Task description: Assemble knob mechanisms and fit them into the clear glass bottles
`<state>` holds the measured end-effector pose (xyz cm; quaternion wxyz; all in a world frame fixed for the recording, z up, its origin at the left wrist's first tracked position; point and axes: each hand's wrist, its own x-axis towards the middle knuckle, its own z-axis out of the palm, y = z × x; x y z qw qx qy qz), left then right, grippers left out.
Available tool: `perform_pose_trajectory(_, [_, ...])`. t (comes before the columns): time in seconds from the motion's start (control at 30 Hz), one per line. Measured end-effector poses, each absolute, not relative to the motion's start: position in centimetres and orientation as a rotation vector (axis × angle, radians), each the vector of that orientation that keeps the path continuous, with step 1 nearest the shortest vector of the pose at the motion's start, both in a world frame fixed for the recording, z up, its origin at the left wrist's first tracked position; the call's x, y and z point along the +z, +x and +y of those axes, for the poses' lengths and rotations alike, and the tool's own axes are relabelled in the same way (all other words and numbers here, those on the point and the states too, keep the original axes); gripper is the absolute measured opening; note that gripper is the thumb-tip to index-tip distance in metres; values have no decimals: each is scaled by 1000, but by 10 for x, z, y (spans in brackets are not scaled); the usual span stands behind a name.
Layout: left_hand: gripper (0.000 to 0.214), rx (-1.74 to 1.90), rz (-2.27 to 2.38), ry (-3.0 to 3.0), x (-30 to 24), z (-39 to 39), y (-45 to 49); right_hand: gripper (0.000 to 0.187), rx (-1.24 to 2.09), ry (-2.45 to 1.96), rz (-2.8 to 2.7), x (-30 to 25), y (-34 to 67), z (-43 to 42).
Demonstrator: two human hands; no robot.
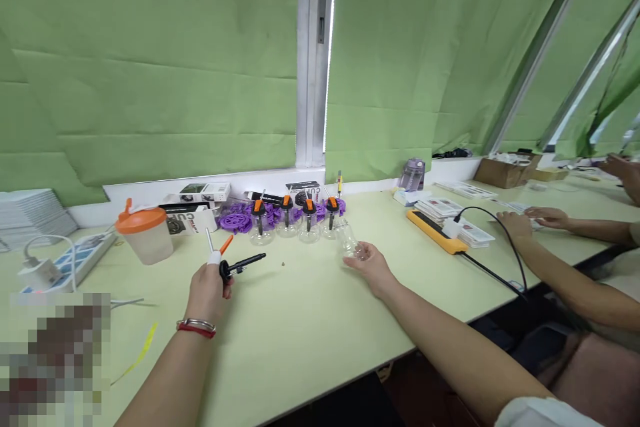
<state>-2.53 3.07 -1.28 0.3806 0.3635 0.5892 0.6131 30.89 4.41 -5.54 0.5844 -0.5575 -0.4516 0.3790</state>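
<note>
Both hands full near capped bottles (309, 228)
Left hand (206, 288) grips a black-stemmed top (226, 271); right hand (373, 268) grasps a clear bottle (347, 240).

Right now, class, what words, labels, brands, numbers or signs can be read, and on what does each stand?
"CU", further lettering unclear: white cardboard box right of the orange-lidded plastic jug.
Black-and-white cardboard box, back centre: too blurred to read surely.
White printed paper stack beside the yellow power strip: too small.
</note>
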Motion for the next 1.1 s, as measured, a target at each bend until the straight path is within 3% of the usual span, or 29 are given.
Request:
perform_pose_trajectory(0.27, [23,1530,1531,911,-15,34,-26,80,554,-1662,-1181,-68,334,70])
perform_pose_trajectory(0.53, [22,1495,1540,945,-25,39,-28,78,371,-1987,-1337,-65,337,93])
perform_pose_trajectory(0.77, [21,1441,1554,960,-24,37,-23,98,-35,-1887,-1303,-60,327,90])
perform_pose_trajectory(0.9, [23,1384,1540,1051,-22,33,-16,64,-203,-1447,-1595,-40,288,67])
perform_pose_trajectory(0.97, [24,1349,1529,1098,-22,31,-15,47,-21,-1271,-1839,-32,255,56])
perform_pose_trajectory(1.1, [26,1322,1526,1150,-20,28,-14,37,517,-1174,-1995,-27,190,45])
